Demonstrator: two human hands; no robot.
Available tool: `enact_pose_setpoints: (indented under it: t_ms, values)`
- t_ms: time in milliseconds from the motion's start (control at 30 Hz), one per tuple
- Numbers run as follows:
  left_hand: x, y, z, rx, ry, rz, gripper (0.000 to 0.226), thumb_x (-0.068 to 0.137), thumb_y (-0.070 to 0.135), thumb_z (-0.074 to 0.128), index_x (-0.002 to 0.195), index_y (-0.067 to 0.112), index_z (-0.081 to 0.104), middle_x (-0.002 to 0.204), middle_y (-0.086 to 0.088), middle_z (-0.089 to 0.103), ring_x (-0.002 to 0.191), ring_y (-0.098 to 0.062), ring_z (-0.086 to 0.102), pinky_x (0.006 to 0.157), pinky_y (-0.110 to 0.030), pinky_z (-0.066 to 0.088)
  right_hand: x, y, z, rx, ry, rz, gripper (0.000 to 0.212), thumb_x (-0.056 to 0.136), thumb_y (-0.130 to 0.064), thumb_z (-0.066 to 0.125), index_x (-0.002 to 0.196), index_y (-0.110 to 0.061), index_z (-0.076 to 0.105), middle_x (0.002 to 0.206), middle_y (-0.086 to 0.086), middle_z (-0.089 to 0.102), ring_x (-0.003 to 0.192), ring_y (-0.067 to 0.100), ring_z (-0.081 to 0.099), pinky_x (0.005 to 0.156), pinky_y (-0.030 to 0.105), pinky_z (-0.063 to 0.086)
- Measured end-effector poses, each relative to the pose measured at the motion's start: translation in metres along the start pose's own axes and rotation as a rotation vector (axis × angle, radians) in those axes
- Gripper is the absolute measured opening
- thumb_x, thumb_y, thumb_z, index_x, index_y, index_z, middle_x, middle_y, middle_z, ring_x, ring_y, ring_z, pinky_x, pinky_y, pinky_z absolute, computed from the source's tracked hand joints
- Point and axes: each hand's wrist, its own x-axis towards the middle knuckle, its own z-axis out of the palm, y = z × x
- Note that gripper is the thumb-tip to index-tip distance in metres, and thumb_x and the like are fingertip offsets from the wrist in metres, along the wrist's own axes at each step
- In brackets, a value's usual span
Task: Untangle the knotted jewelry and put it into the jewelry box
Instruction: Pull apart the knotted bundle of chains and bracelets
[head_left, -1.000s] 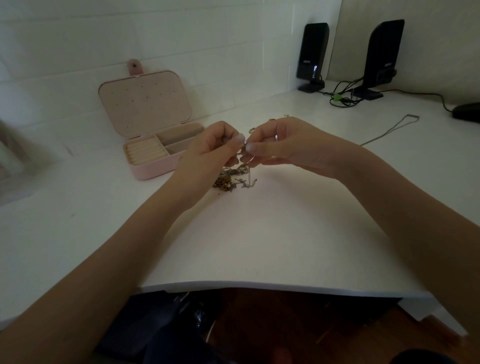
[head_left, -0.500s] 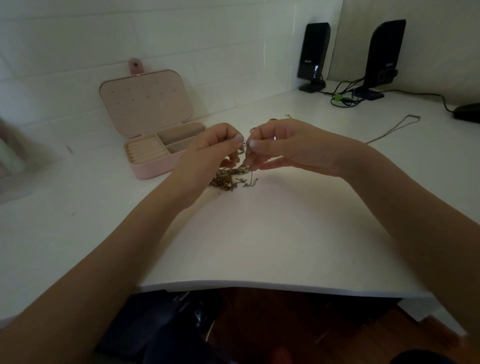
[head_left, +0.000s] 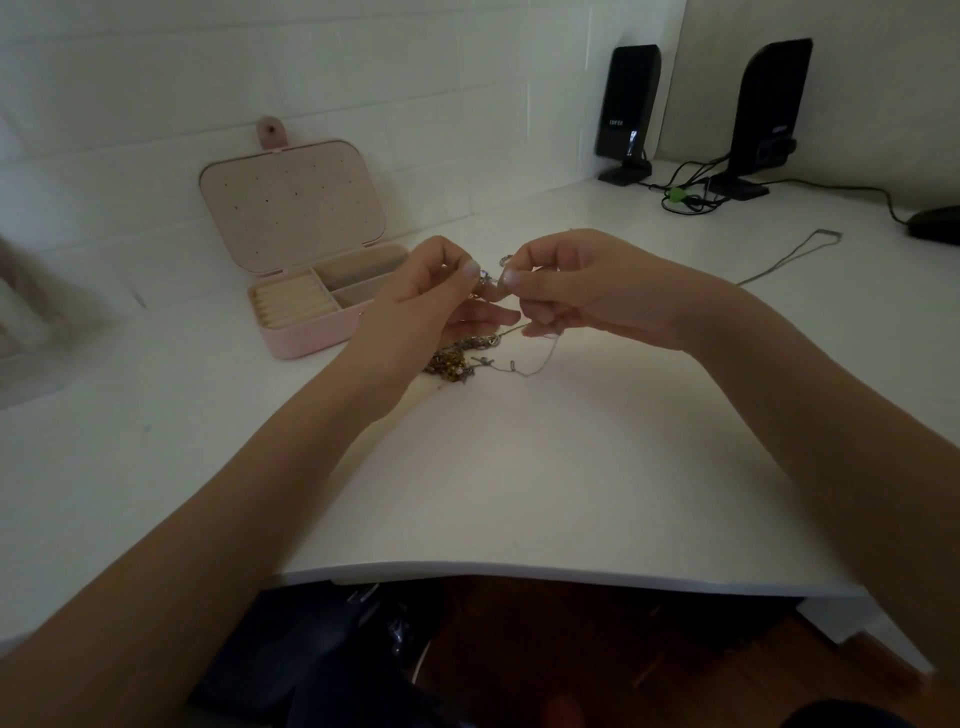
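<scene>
Mid-desk, left hand (head_left: 441, 291) and right hand (head_left: 582, 291) both pinch a small charm (head_left: 485, 278) above the tangled jewelry (head_left: 457, 361); pink jewelry box (head_left: 311, 291) sits open.

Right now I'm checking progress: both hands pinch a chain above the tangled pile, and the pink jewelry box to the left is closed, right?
Not quite. The head view shows the jewelry box open, lid up. The left hand and right hand do pinch a chain above the pile.

The jewelry box (head_left: 306, 322) at about 10 o'clock was pale pink, lid dotted with tiny holes, cream ring rolls inside. The tangled jewelry (head_left: 457, 361) looked gold and silver mixed. Desk (head_left: 519, 493) was white, the two speakers (head_left: 628, 104) at 1 o'clock black.
</scene>
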Motion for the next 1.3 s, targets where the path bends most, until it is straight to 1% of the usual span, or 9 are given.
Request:
enact_pose_setpoints:
  t_ms: [200, 333, 467, 600, 733, 867, 1033, 1200, 1300]
  values:
    - [-0.0008, 0.0033, 0.0003, -0.043, 0.067, -0.028, 0.021, 0.103, 0.014, 0.038, 0.083, 0.014, 0.042, 0.073, -0.003, 0.068, 0.065, -0.017, 0.069, 0.065, -0.028, 0.056, -0.002, -0.0003, -0.005, -0.034, 0.044, 0.031, 0.014, 0.094, -0.027, 0.058, 0.091, -0.015, 0.064, 0.059, -0.008, 0.049, 0.048, 0.006, 0.042, 0.068, 0.021, 0.051]
    - [0.0, 0.0052, 0.0009, -0.082, 0.106, -0.033, 0.023, 0.104, 0.014, 0.034, 0.082, 0.014, 0.04, 0.077, -0.002, 0.071, 0.082, -0.021, 0.071, 0.073, -0.029, 0.056, -0.0018, 0.0006, -0.0064, -0.037, 0.056, 0.015, 0.014, 0.094, -0.027, 0.058, 0.092, -0.015, 0.065, 0.056, -0.008, 0.05, 0.049, 0.006, 0.042, 0.066, 0.021, 0.051]
    - [0.0015, 0.0092, 0.0003, -0.204, 0.166, -0.053, 0.023, 0.105, 0.014, 0.031, 0.083, 0.014, 0.038, 0.071, -0.006, 0.071, 0.078, -0.025, 0.072, 0.079, -0.033, 0.057, -0.0018, 0.0007, -0.0078, -0.01, 0.073, 0.009, 0.024, 0.089, -0.03, 0.061, 0.099, -0.01, 0.067, 0.055, -0.008, 0.05, 0.058, 0.011, 0.044, 0.07, 0.021, 0.053]
    - [0.002, 0.0094, 0.0002, -0.201, 0.217, -0.057, 0.021, 0.105, 0.015, 0.032, 0.085, 0.014, 0.039, 0.066, -0.004, 0.069, 0.075, -0.022, 0.071, 0.074, -0.031, 0.058, -0.0043, -0.0015, -0.0089, 0.015, 0.044, 0.014, 0.038, 0.074, -0.039, 0.066, 0.1, -0.012, 0.071, 0.059, -0.006, 0.052, 0.061, 0.01, 0.048, 0.072, 0.021, 0.054]
    - [0.0026, 0.0048, -0.0026, -0.065, 0.311, 0.03, 0.02, 0.105, 0.016, 0.033, 0.086, 0.015, 0.039, 0.063, 0.003, 0.067, 0.071, -0.016, 0.07, 0.071, -0.029, 0.058, -0.0053, -0.0005, -0.0089, -0.048, 0.018, 0.021, 0.029, 0.071, -0.036, 0.072, 0.093, -0.017, 0.073, 0.063, -0.001, 0.055, 0.063, 0.012, 0.05, 0.077, 0.028, 0.055]
    - [0.0042, 0.004, -0.0036, -0.15, 0.343, 0.037, 0.02, 0.105, 0.017, 0.032, 0.086, 0.014, 0.037, 0.069, -0.001, 0.071, 0.078, -0.021, 0.072, 0.071, -0.03, 0.057, -0.0047, 0.002, -0.0088, -0.106, 0.033, 0.015, 0.027, 0.074, -0.039, 0.07, 0.092, -0.02, 0.076, 0.068, 0.002, 0.063, 0.068, 0.013, 0.058, 0.073, 0.024, 0.053]
    - [0.0041, 0.0069, -0.0025, -0.269, 0.341, -0.005, 0.017, 0.105, 0.018, 0.032, 0.091, 0.011, 0.037, 0.066, -0.003, 0.07, 0.073, -0.022, 0.072, 0.071, -0.033, 0.059, -0.0027, 0.0045, -0.0095, -0.108, 0.07, 0.038, 0.02, 0.08, -0.028, 0.07, 0.095, -0.014, 0.075, 0.082, 0.005, 0.075, 0.084, 0.02, 0.069, 0.083, 0.027, 0.057]
    - [0.0034, 0.0081, -0.0014, -0.303, 0.351, -0.013, 0.015, 0.105, 0.019, 0.032, 0.097, 0.009, 0.039, 0.065, -0.004, 0.068, 0.072, -0.023, 0.072, 0.065, -0.032, 0.058, -0.0041, 0.0021, -0.0051, -0.099, 0.03, 0.06, 0.031, 0.067, -0.034, 0.074, 0.09, -0.012, 0.07, 0.082, 0.005, 0.075, 0.08, 0.02, 0.071, 0.09, 0.036, 0.055]
    - [0.0032, 0.0077, -0.0002, -0.312, 0.346, -0.023, 0.015, 0.105, 0.019, 0.032, 0.097, 0.009, 0.039, 0.065, -0.005, 0.067, 0.072, -0.023, 0.072, 0.063, -0.032, 0.058, -0.0028, 0.0035, -0.0041, -0.11, 0.018, 0.069, 0.018, 0.075, -0.027, 0.074, 0.084, -0.014, 0.067, 0.079, 0.005, 0.075, 0.077, 0.019, 0.07, 0.088, 0.035, 0.056]
